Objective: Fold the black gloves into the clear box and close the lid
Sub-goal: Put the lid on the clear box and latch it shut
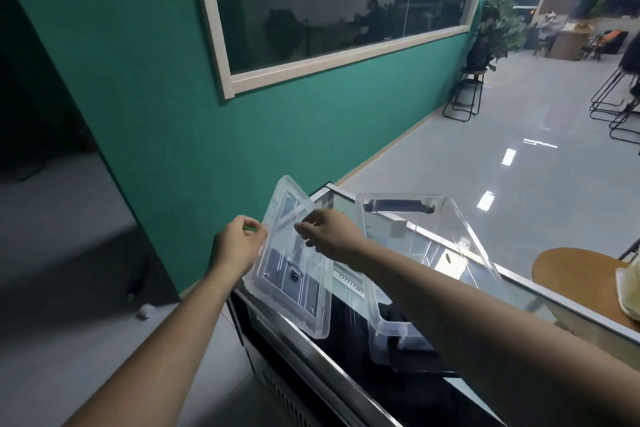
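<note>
You held the lid (291, 260) tilted up off the bench (346, 388), left hand (239, 243) and right hand (325, 232) fingers pinching its far edges, probably to clear the open clear box (415, 253) just beside it; something dark, perhaps the gloves, lay inside.

I stand in what looks like an office lounge or café. Evidence: teal wall (145, 87) with a large framed interior window (339, 7); glossy grey tiled floor (485, 163); potted plants on a stool (491, 31) at far right; black bar stools (620, 104); glass-topped display counter (349, 291) near me; round wooden table (575, 274) to its right.
</note>
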### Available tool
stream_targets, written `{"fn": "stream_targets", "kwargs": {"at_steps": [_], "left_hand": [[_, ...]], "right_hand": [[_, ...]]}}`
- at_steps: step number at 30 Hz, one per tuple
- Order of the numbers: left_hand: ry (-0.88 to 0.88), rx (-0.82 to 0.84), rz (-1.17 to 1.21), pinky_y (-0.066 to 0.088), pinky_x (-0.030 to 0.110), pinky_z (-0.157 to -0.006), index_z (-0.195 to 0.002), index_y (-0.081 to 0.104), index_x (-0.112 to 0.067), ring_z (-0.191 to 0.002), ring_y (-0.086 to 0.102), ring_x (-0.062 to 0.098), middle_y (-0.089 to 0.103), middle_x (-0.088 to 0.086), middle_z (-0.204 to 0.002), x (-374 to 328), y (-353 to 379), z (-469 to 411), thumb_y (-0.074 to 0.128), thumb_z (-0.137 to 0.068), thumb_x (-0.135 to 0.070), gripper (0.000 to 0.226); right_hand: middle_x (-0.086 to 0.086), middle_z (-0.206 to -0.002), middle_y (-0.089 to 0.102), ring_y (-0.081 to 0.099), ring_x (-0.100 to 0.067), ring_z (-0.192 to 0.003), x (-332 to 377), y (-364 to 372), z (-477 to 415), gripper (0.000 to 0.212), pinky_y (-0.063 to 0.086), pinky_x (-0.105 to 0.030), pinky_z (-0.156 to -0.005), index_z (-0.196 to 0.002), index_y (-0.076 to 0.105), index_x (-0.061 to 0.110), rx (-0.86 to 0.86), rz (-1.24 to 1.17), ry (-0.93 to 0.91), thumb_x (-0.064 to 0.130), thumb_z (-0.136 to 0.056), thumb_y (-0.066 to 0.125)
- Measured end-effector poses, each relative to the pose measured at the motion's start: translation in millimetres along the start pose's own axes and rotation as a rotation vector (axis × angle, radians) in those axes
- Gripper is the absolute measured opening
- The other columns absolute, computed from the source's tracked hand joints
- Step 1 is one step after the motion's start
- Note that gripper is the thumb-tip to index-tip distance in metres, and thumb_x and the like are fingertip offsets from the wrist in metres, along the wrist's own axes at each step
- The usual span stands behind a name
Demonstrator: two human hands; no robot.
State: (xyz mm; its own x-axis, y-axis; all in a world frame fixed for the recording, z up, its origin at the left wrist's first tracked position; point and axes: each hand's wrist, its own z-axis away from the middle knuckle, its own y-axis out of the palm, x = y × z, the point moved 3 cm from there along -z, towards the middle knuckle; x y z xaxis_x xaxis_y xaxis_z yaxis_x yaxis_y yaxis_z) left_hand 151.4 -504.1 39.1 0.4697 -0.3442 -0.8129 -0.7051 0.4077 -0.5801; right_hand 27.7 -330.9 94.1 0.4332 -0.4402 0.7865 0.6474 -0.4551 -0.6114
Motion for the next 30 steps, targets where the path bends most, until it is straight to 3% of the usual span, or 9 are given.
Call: {"fn": "stream_targets", "kwargs": {"at_steps": [6,9,12,16,18,20,23,27,30], "left_hand": [[0.047,0.080,0.114,0.057,0.032,-0.080,-0.108,0.070,-0.024,-0.094,0.073,0.017,0.076,-0.006,-0.102,-50.1,17.0,32.8,0.085,-0.090,-0.041,0.029],[0.064,0.137,0.182,0.053,0.028,-0.074,-0.110,0.068,-0.024,-0.091,0.071,0.011,0.075,-0.009,-0.100,-60.2,27.8,42.2,0.087,-0.089,-0.039,0.032],[0.078,0.210,0.271,0.053,0.026,-0.073,-0.114,0.068,-0.024,-0.093,0.073,0.012,0.076,-0.006,-0.104,-61.2,37.4,45.4,0.084,-0.092,-0.039,0.031],[0.061,0.190,0.389,0.052,0.022,-0.068,-0.114,0.069,-0.021,-0.095,0.077,0.018,0.078,0.002,-0.109,-55.8,36.9,39.7,0.073,-0.101,-0.037,0.020],[0.054,0.154,0.365,0.054,0.031,-0.080,-0.110,0.071,-0.023,-0.101,0.076,0.020,0.078,-0.002,-0.108,-50.8,32.3,33.5,0.072,-0.101,-0.037,0.017],[0.032,0.113,0.326,0.052,0.033,-0.086,-0.110,0.072,-0.023,-0.106,0.072,0.019,0.076,-0.005,-0.110,-47.7,27.6,30.0,0.072,-0.101,-0.035,0.015],[-0.026,0.092,0.257,0.047,0.035,-0.090,-0.118,0.067,-0.020,-0.113,0.067,0.022,0.071,-0.004,-0.116,-44.0,24.2,26.0,0.071,-0.102,-0.037,0.023],[-0.244,0.287,0.328,0.055,0.046,-0.095,-0.126,0.058,-0.024,-0.117,0.067,0.027,0.068,0.002,-0.127,-38.0,38.1,31.5,0.062,-0.100,-0.063,0.047],[-0.268,0.442,0.517,0.057,0.043,-0.080,-0.123,0.067,-0.021,-0.096,0.074,0.028,0.079,0.009,-0.111,-58.5,59.0,49.7,0.055,-0.108,-0.055,0.039]], "right_hand": [[-0.023,-0.103,0.078,0.078,-0.031,-0.081,8.6,5.9,-16.9,0.050,0.066,-0.041,-0.070,-0.114,0.068,-0.004,-0.004,-0.329,0.193,0.044,-0.102,0.066],[-0.014,-0.083,0.074,0.075,-0.027,-0.071,6.0,-5.9,-22.8,0.032,0.065,-0.038,-0.064,-0.099,0.066,0.003,-0.035,-0.271,0.215,0.034,-0.095,0.073],[-0.014,-0.082,0.062,0.069,-0.023,-0.064,3.8,-18.0,-19.9,0.017,0.066,-0.036,-0.061,-0.087,0.063,0.006,0.023,-0.342,0.272,0.016,-0.099,0.067],[-0.013,-0.083,0.053,0.063,-0.022,-0.061,-1.6,-39.9,-10.5,0.022,0.057,-0.026,-0.047,-0.104,0.066,-0.004,0.029,-0.371,0.265,0.017,-0.103,0.062],[-0.017,-0.093,0.056,0.067,-0.025,-0.070,-7.9,-56.1,-6.9,0.039,0.058,-0.024,-0.050,-0.123,0.066,-0.011,0.001,-0.400,0.227,0.022,-0.102,0.064],[-0.022,-0.097,0.067,0.075,-0.025,-0.068,-15.1,-75.4,2.1,0.038,0.062,-0.027,-0.055,-0.125,0.067,-0.010,-0.007,-0.510,0.214,0.021,-0.103,0.062],[-0.037,-0.121,0.073,0.079,-0.042,-0.092,-28.6,-107.5,17.7,0.036,0.067,-0.053,-0.087,-0.122,0.066,-0.012,0.008,-0.684,0.201,0.018,-0.103,0.061],[-0.035,-0.122,0.074,0.078,-0.042,-0.100,-50.3,-147.0,43.4,0.031,0.067,-0.038,-0.070,-0.118,0.063,-0.016,-0.021,-0.905,0.195,0.010,-0.106,0.052],[-0.032,-0.117,0.077,0.081,-0.037,-0.095,-72.8,-172.1,63.5,0.026,0.067,-0.037,-0.072,-0.117,0.062,-0.013,-0.075,-0.961,0.219,0.007,-0.105,0.050]]}}
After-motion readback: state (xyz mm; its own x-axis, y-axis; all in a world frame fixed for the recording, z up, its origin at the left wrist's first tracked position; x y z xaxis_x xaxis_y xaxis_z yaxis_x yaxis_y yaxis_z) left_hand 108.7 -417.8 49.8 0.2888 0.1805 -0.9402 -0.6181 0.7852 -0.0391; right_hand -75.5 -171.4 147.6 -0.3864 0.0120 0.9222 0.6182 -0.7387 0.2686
